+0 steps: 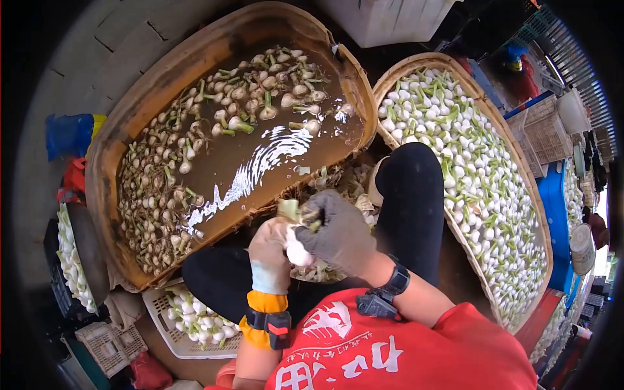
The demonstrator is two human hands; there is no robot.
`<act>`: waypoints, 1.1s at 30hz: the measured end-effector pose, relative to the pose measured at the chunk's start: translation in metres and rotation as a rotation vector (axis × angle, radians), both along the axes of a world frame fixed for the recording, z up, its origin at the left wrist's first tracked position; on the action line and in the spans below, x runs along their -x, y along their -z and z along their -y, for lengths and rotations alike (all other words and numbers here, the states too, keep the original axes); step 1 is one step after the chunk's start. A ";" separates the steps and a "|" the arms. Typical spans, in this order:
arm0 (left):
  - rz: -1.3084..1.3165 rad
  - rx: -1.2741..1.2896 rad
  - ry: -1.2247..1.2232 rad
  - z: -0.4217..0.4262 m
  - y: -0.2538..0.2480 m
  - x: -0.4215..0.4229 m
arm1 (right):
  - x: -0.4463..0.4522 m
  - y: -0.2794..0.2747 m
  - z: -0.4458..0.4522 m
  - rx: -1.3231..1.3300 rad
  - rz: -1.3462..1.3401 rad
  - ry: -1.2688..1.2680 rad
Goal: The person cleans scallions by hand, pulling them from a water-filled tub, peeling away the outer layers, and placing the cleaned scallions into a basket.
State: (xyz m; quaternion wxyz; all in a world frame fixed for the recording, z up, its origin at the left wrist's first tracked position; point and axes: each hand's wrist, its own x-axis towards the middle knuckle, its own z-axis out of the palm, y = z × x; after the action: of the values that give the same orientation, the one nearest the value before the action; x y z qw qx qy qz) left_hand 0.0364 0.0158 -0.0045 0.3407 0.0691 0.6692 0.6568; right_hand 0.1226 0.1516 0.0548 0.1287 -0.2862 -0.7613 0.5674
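Note:
My left hand [272, 250], in a pale glove, is closed around a white garlic bulb [299, 253] with a short green stem. My right hand [341, 234], in a dark grey glove, is closed at the stem end, its fingers against loose greenish skin. Whether it also holds a small tool is hidden. Both hands are over my lap, above a heap of peeled skins [354, 182]. Beyond them, unpeeled garlic bulbs [156, 195] float in brown water inside a large tub [104, 149].
On the right, a long tub [383, 81] is full of white trimmed garlic. A white plastic basket [166, 331] with more bulbs stands by my left knee. A white bin [390, 19] is at the back. Crates [543, 130] and a blue tub [556, 214] line the far right.

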 end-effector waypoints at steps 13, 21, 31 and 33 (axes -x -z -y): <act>0.041 -0.038 0.369 -0.070 0.012 0.077 | -0.003 0.048 -0.083 -0.132 -0.195 0.237; -0.397 0.244 0.632 -0.210 0.101 0.153 | 0.021 0.079 -0.082 0.073 -0.107 0.238; 0.872 -0.365 0.158 -0.217 0.128 0.154 | 0.022 0.075 -0.088 0.034 -0.055 0.286; 0.942 -0.497 0.175 -0.180 0.083 0.134 | 0.022 0.081 -0.085 0.011 -0.112 0.323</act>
State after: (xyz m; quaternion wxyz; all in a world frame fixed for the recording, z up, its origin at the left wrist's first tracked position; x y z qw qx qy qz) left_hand -0.0972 0.1953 -0.0876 0.6308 -0.0991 0.2601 0.7243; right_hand 0.1003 0.2363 -0.0264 0.2587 -0.3735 -0.6940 0.5586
